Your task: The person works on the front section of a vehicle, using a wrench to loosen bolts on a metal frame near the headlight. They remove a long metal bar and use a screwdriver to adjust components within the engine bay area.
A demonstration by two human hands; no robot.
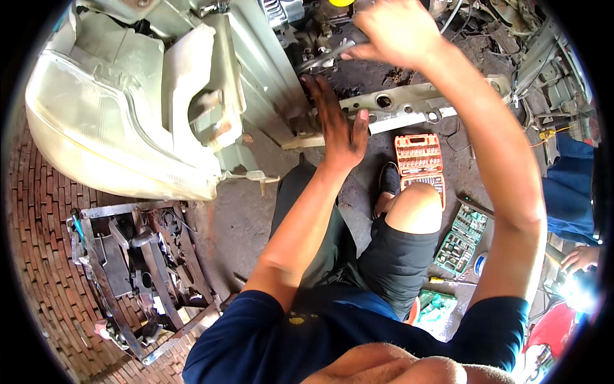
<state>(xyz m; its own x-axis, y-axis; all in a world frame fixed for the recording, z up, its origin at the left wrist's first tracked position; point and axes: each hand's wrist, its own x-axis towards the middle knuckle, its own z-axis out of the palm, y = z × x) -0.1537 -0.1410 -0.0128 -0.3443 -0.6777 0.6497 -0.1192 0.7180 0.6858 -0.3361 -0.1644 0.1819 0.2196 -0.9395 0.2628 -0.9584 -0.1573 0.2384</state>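
My left hand (339, 131) lies against the car's front frame beside the pale green-grey body panel (272, 77). Its fingers are stretched out and darkened with grime, with the fingertips close to one end of a dark rod-like tool (325, 57). Above and to the right, my right hand (396, 35) is closed in a fist over the engine bay, at the other end of that rod. Bright light washes out part of this fist. Below both hands runs a light metal crossmember (409, 118) with round holes.
A large headlight (96, 141) sits in the car body at left. An orange socket case (419, 157) and a green tool case (462, 237) lie open on the floor. Removed metal parts (141, 269) are at lower left. Another person's hand (581, 258) shows near a bright light at right.
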